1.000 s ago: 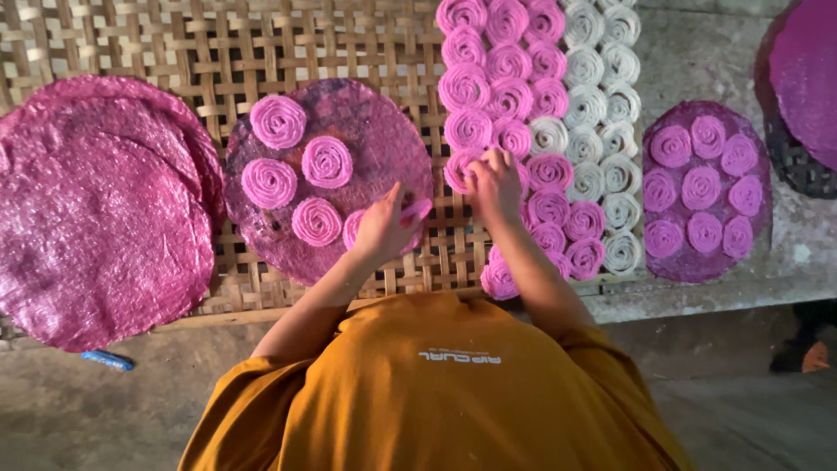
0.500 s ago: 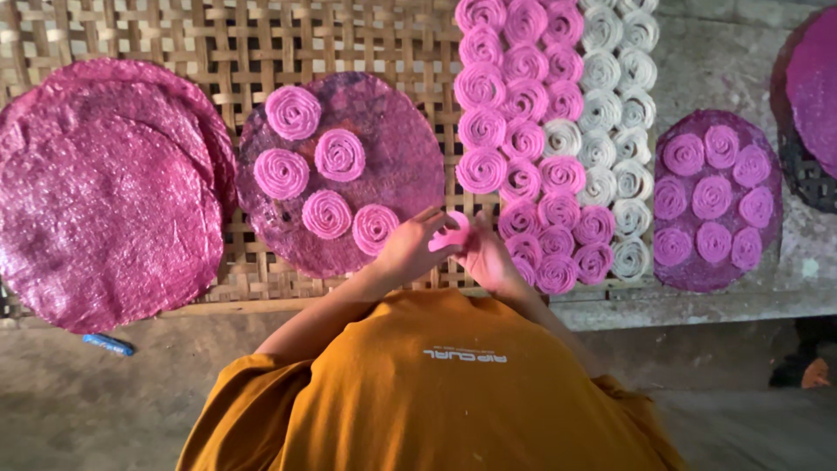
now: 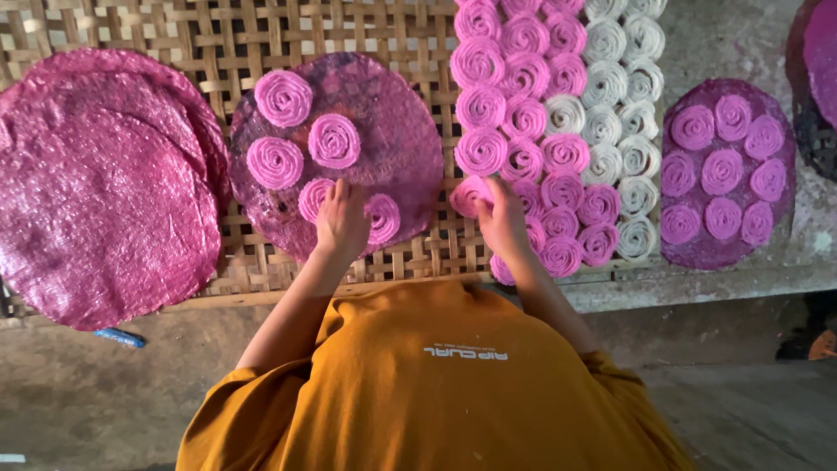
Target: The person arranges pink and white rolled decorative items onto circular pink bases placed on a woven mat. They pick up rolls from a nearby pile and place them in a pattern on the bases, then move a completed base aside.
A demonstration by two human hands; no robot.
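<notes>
A round purple sheet (image 3: 397,122) lies on the woven bamboo mat (image 3: 157,35) and carries several pink spiral coils. My left hand (image 3: 342,218) rests flat on its near edge, between one pink coil (image 3: 310,197) and another (image 3: 384,218), touching both. My right hand (image 3: 504,218) is to the right, its fingers closed on a pink coil (image 3: 469,194) at the left edge of a dense block of pink coils (image 3: 523,105). White coils (image 3: 615,87) form the block's right columns.
A stack of large pink round sheets (image 3: 96,192) lies at the left. A second purple sheet (image 3: 689,240) with several pink coils sits at the right on a concrete ledge (image 3: 697,288). Another pink sheet (image 3: 824,52) shows at the far right. My orange shirt (image 3: 436,384) fills the foreground.
Both hands were together at the sheet's near right edge. The left hand has moved left onto the sheet, and the right hand has moved right to the coil block.
</notes>
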